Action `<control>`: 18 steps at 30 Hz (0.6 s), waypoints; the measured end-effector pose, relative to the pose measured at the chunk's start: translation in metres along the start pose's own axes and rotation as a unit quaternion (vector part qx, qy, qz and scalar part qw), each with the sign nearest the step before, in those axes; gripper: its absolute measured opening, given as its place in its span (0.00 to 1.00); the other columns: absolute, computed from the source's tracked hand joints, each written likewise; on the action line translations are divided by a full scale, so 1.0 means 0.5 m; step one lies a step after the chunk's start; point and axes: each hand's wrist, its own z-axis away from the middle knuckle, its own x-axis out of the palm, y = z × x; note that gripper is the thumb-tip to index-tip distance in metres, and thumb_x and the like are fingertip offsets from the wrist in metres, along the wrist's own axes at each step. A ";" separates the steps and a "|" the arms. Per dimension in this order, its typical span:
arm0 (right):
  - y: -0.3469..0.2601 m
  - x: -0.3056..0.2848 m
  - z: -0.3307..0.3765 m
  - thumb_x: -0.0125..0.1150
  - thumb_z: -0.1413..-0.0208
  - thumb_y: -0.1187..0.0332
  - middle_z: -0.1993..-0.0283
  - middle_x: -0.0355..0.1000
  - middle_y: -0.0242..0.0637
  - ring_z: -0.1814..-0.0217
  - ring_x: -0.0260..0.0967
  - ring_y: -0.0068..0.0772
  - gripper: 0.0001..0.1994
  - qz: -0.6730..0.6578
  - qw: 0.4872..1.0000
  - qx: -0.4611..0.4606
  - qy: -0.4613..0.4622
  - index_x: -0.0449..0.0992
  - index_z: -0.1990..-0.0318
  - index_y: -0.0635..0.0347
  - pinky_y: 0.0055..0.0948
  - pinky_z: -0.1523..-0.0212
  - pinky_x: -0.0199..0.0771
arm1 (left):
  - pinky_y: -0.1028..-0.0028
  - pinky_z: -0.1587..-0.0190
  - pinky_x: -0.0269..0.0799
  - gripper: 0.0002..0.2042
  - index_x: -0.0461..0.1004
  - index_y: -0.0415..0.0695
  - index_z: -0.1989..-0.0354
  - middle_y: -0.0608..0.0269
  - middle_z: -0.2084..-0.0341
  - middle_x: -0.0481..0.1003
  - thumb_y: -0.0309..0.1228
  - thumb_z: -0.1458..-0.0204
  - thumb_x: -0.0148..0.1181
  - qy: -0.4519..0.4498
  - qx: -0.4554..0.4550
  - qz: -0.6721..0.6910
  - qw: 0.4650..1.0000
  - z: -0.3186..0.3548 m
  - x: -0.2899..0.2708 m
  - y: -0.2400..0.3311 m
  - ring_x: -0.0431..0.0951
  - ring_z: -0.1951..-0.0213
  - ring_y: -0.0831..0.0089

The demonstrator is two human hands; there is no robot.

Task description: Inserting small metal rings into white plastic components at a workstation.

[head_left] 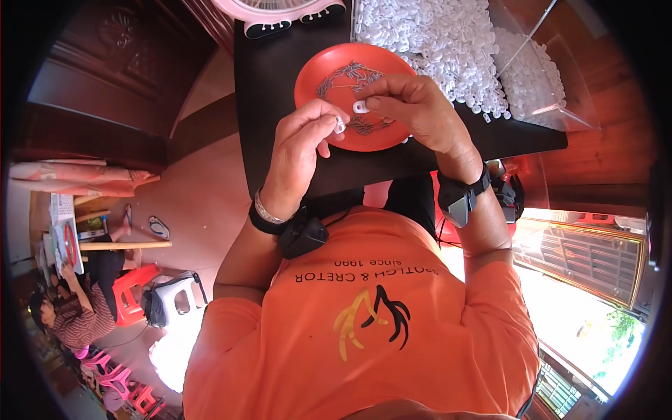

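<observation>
Hands point(297, 143) pinching small white pieces point(361, 107), red plate point(315, 65) of grey pins point(357, 71) below, white heap point(448, 42) beside, black table point(269, 105)

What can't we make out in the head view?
All head view:
- Red plate, upper right: hidden by the right hand.
- White piece: partly covered by the left hand pinching it.
- Grey bits: too small to count.
- Pink-rimmed object: cut off by the upper edge.

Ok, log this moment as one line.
left hand: pinching white piece | right hand: pinching another white piece | under hands: red plate, thin grey pieces | ahead right: white heap
</observation>
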 end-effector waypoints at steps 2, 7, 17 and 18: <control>-0.005 -0.002 -0.008 0.58 0.47 0.74 0.65 0.75 0.33 0.64 0.70 0.18 0.09 0.030 0.999 -0.010 -0.028 0.76 0.59 0.67 0.18 0.61 0.69 | 0.81 0.72 0.62 0.11 0.72 0.38 0.68 0.64 0.71 0.73 0.32 0.45 0.45 -0.039 0.010 -0.008 0.999 -0.015 -0.008 -0.004 0.72 0.70 0.78; -0.022 -0.006 -0.041 0.58 0.47 0.73 0.65 0.74 0.33 0.66 0.69 0.18 0.10 0.083 0.994 0.007 -0.071 0.76 0.58 0.67 0.17 0.63 0.69 | 0.81 0.72 0.63 0.10 0.71 0.39 0.69 0.63 0.72 0.73 0.32 0.46 0.45 -0.081 -0.034 0.026 0.996 -0.055 -0.014 -0.006 0.72 0.72 0.77; 0.024 -0.037 -0.127 0.56 0.52 0.67 0.70 0.75 0.42 0.66 0.74 0.42 0.10 0.515 0.841 -0.165 -0.019 0.80 0.64 0.56 0.34 0.63 0.73 | 0.78 0.73 0.65 0.08 0.70 0.39 0.70 0.57 0.74 0.74 0.30 0.46 0.47 -0.019 -0.038 0.238 0.970 -0.104 -0.086 -0.037 0.73 0.74 0.71; 0.036 -0.029 -0.135 0.56 0.53 0.67 0.69 0.74 0.41 0.65 0.73 0.42 0.09 0.553 0.816 -0.165 -0.039 0.80 0.64 0.54 0.36 0.63 0.72 | 0.79 0.74 0.65 0.07 0.70 0.39 0.71 0.57 0.75 0.74 0.29 0.46 0.48 -0.007 -0.041 0.248 0.968 -0.104 -0.088 -0.037 0.73 0.76 0.73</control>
